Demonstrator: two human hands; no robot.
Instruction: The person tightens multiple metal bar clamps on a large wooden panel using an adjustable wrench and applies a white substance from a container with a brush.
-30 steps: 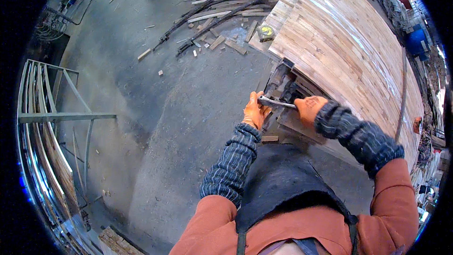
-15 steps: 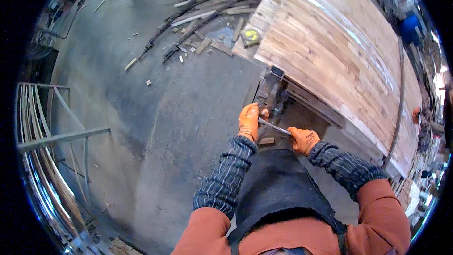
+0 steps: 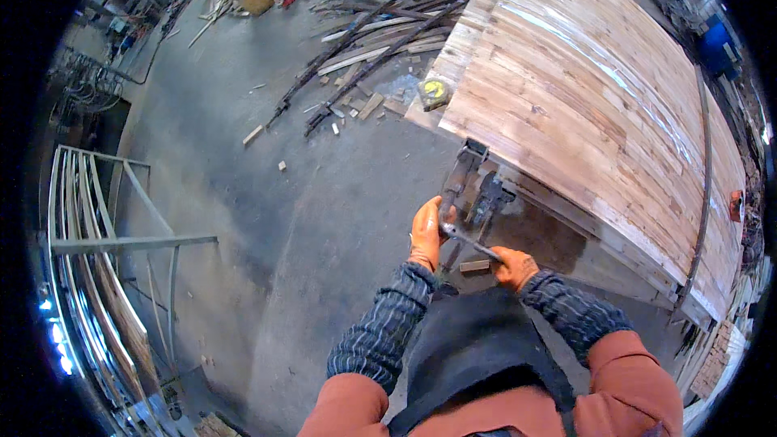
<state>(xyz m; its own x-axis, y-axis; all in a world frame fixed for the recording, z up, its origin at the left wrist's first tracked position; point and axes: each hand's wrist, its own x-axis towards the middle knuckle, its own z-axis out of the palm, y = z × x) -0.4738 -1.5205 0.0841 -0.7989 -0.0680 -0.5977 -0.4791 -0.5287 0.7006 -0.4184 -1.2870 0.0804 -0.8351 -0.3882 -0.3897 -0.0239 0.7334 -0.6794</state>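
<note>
Both hands wear orange gloves. My right hand [image 3: 514,268] is closed round the handle end of a metal wrench [image 3: 473,242]. My left hand [image 3: 426,232] is curled at the wrench's other end, against the outer end of a dark metal clamp screw [image 3: 462,176]; its fingers partly hide the contact. The clamp stands out from the near left corner of a large wooden panel [image 3: 566,89] made of glued strips. Beside the screw sits another dark clamp part [image 3: 492,196]. A small wood block [image 3: 475,265] lies below the wrench.
A yellow tape measure [image 3: 435,93] sits at the panel's left corner. A metal bar [image 3: 702,194] crosses the panel at right. Long clamps [image 3: 348,44] and wood scraps lie on the far floor. At left stands a metal rack [image 3: 133,243] with long strips.
The view has shifted, so the surroundings sit lower and further right. My right hand and the wrench's handle end have swung lower, while my left hand stays at the clamp screw's end.
</note>
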